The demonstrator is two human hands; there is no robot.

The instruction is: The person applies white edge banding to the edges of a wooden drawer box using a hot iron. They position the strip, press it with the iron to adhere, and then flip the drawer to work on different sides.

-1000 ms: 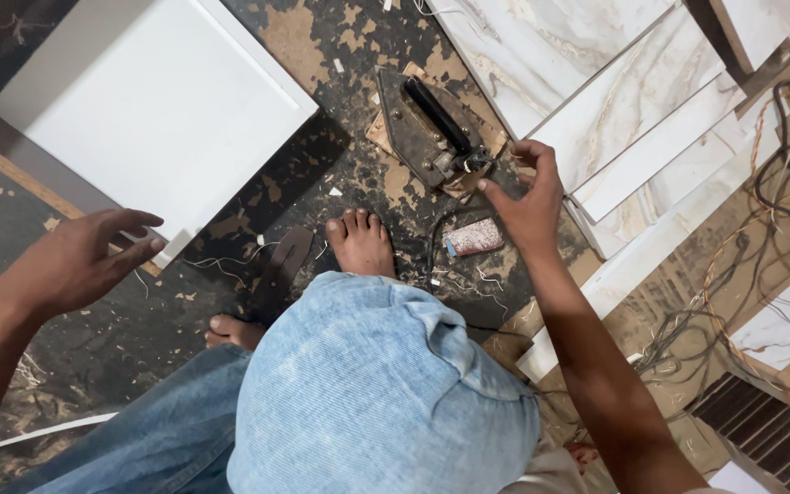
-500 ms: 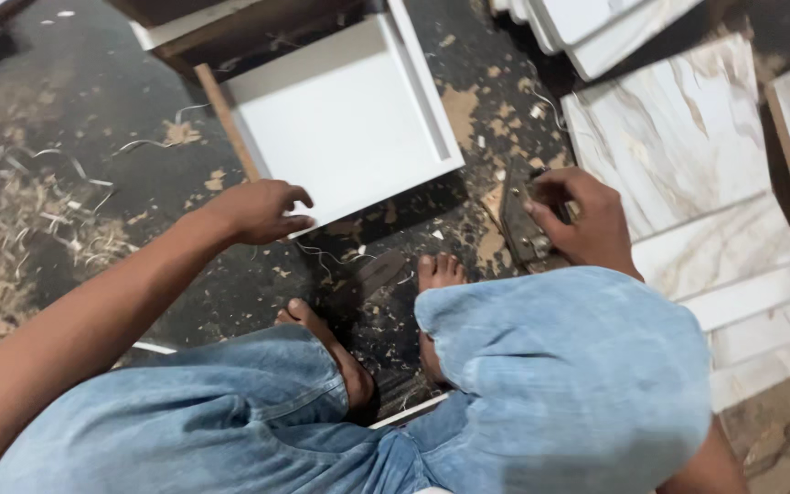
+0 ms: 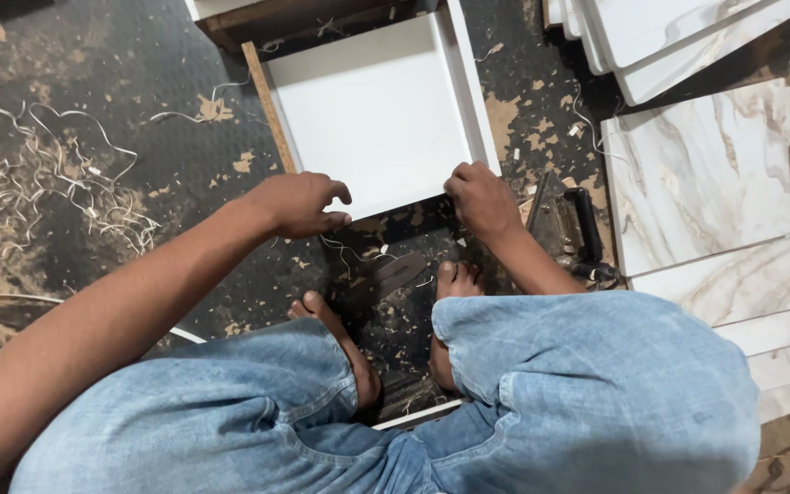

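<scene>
A white open drawer box (image 3: 372, 110) with a bare wood left edge lies flat on the dark floor in front of me. My left hand (image 3: 299, 203) curls over its near left corner. Over the near right corner my right hand (image 3: 479, 197) is closed, knuckles up. I am squatting in blue jeans, and my bare feet (image 3: 454, 279) rest just below the box. A dark hand power tool (image 3: 571, 229) lies on the floor right beside my right wrist.
Marble-patterned panels (image 3: 701, 174) lie stacked at the right, with more white boards (image 3: 660, 37) at the top right. Curled wood shavings (image 3: 66, 183) are scattered on the left floor. A dark wooden frame (image 3: 304, 16) borders the box's far side.
My right hand has left the power tool and come left onto the box's near right corner. My left hand has shifted along the near edge. The view has swung to centre the box.
</scene>
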